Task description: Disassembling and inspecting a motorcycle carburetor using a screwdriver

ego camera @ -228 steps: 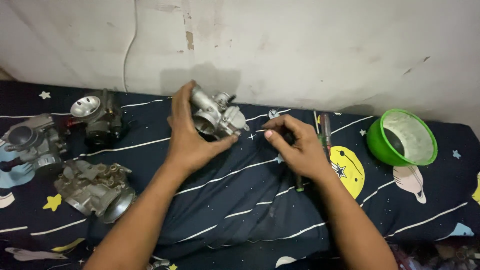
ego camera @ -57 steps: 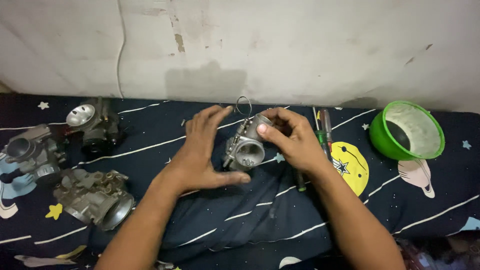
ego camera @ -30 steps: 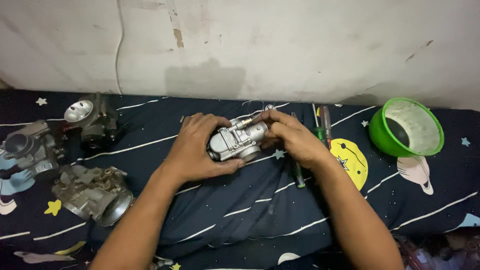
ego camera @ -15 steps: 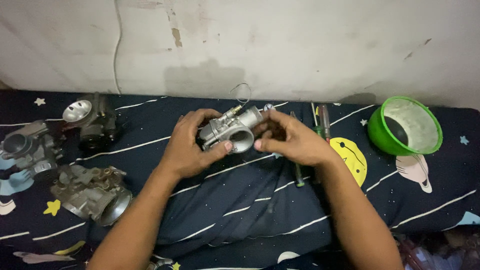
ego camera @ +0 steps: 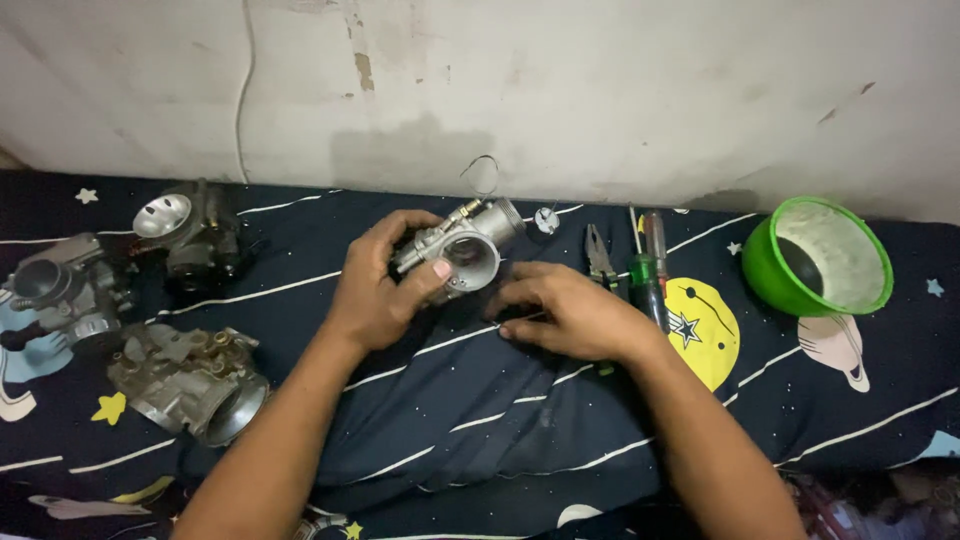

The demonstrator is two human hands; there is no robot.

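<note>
On dark space-print cloth | left hand gripping carburetor | right hand loose, empty

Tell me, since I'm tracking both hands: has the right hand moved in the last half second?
Yes. The right hand has let go of the carburetor and dropped onto the cloth, still left of the screwdriver.

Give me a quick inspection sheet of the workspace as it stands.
Surface: dark space-print cloth.
Job's things: silver carburetor, bore facing the camera.
Clutter: three other carburetors at left; pliers, screwdriver, green bowl at right.
Grippers: left hand grips the silver carburetor; right hand lies flat on the cloth, holding nothing.
Cables: thin cord down the wall.
Surroundings: stained white wall.
</note>
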